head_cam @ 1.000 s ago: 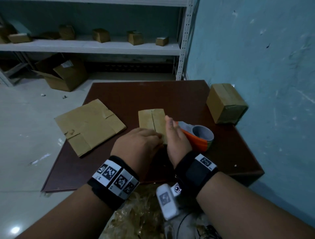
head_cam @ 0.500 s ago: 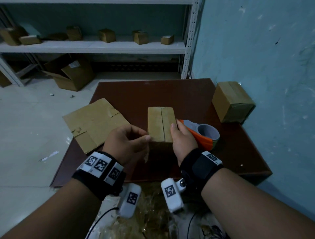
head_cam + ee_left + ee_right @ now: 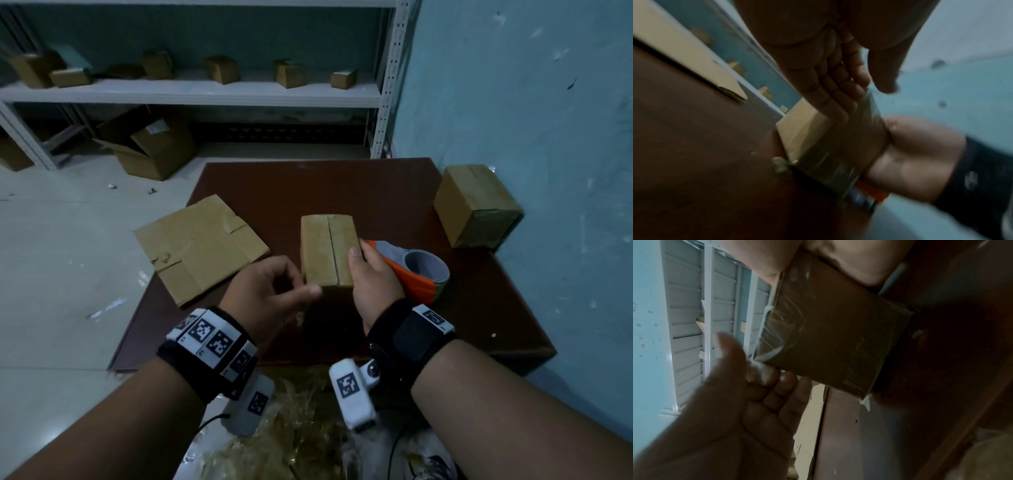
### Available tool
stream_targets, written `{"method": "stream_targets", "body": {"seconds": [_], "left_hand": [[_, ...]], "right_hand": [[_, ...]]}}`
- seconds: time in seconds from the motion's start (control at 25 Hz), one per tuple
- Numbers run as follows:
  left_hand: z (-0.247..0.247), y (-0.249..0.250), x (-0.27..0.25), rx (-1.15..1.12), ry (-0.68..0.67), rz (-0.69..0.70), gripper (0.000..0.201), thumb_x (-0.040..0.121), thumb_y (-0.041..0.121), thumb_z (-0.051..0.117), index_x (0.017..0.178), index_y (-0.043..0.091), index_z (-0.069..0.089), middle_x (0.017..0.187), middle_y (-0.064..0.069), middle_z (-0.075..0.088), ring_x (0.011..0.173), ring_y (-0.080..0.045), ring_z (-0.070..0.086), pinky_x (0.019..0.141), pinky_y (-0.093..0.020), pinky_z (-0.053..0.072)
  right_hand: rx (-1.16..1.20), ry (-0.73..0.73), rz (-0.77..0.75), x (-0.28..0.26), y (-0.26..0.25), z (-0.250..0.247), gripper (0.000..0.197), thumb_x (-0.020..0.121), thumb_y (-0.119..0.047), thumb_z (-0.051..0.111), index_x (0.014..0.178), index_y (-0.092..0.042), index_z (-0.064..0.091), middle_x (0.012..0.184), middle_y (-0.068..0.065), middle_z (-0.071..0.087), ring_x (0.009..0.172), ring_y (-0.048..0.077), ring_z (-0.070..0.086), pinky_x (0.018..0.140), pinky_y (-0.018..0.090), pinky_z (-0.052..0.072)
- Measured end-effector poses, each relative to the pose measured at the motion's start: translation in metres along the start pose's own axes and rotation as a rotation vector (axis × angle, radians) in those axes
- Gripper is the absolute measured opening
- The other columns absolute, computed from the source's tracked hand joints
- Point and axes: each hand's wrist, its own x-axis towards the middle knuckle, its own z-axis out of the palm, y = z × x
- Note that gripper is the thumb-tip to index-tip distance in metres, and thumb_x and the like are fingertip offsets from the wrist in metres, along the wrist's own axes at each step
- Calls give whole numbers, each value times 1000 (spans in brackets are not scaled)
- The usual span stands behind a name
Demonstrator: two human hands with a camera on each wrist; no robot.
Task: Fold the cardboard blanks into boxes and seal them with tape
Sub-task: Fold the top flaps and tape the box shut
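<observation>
A small folded cardboard box [image 3: 325, 250] stands on the brown table [image 3: 308, 185], its top flaps meeting in a middle seam. My right hand [image 3: 364, 265] grips its right side, thumb on the top edge. My left hand [image 3: 294, 289] is loosely curled just left of the box, with the thumb tip at the near left corner. In the right wrist view the box [image 3: 838, 331] shows glossy tape on its near face, and the left hand's fingertips [image 3: 785, 379] touch its lower corner. An orange and grey tape dispenser [image 3: 414, 270] lies behind my right hand.
A stack of flat cardboard blanks [image 3: 202, 246] lies on the table's left edge. A taped box [image 3: 476, 205] sits at the right against the blue wall. Several small boxes stand on a shelf [image 3: 205, 92] beyond, and an open carton [image 3: 150, 150] is on the floor.
My left hand has come off the top of the box and drawn back to its left side. The box top with its seam is now uncovered, and my right hand has kept its grip.
</observation>
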Motion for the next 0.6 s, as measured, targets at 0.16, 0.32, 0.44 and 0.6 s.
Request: {"method": "stream_targets", "body": {"seconds": [0.16,0.32,0.44,0.6], "left_hand": [[-5,2,4,308,-92,81,35,66,44,88,65,26,59,61,22,65,57,1,60,54,-12,43],[3,0,14,565,-249,-96,36,73,55,85,97,32,71,75,19,65,76,3,61,69,-17,46],[4,0,14,466,-236,-49,46,57,78,78,81,41,62,70,15,66,68,4,62,59,-14,43],[-1,-2,13,376,-256,-20,88,50,107,45,86,30,68,74,4,71,66,-9,66,65,-37,56]], "right_hand": [[-46,-19,-41,-4,1,3,53,104,-54,41,155,-40,40,141,-8,63,124,17,63,110,49,49],[-90,-43,-78,-9,-3,4,49,110,-45,39,158,-37,37,143,-8,60,126,16,60,112,45,47],[-100,-35,-74,-6,-1,3,51,107,-51,39,157,-40,37,144,-7,60,128,18,60,112,49,47],[-96,-45,-64,-3,0,1,53,104,-55,39,156,-42,36,143,-7,61,127,19,61,111,50,47]]}}
